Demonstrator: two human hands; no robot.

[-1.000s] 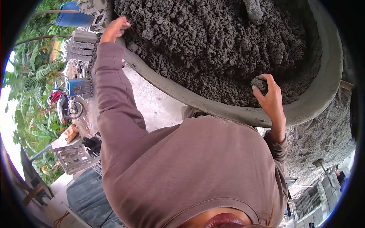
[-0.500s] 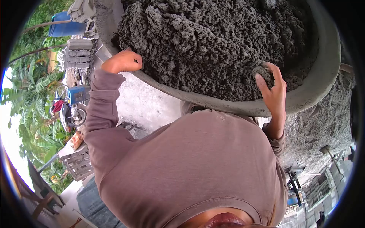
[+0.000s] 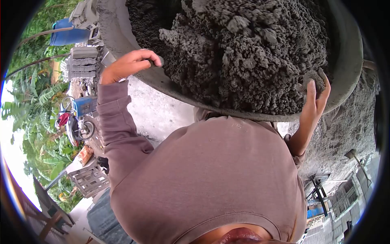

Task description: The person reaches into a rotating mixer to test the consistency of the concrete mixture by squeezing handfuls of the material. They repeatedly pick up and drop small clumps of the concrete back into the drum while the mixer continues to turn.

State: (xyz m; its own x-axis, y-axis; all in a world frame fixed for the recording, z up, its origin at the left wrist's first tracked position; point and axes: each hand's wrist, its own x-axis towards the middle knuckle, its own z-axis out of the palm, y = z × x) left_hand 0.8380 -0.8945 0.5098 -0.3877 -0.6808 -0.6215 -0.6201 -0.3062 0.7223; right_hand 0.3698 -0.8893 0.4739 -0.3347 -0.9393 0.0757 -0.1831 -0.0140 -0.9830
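Damp grey cement mix (image 3: 260,61) lies heaped in a large round basin (image 3: 345,81) with a thick, crusted rim. My left hand (image 3: 132,65) is over the basin's left rim, its fingers curled toward the thumb. Something small and greyish shows at those fingertips, too small to make out. At the right side of the heap, my right hand (image 3: 316,99) has its fingers and thumb wrapped round a rough grey lump (image 3: 318,81) of mix. Part of this lump is hidden by the fingers.
Pale dusty ground shows below the basin. Stacked grey blocks (image 3: 83,63), a blue barrel (image 3: 67,32) and a parked motorcycle (image 3: 79,126) are at the left, with plants behind. A grey sand pile (image 3: 341,126) and a long-handled tool (image 3: 357,160) are at the right.
My right hand has moved right and slightly down with the lump. My left hand has shifted slightly right, its fingers less tightly closed. The heap is more broken up, with a dark hollow at upper left.
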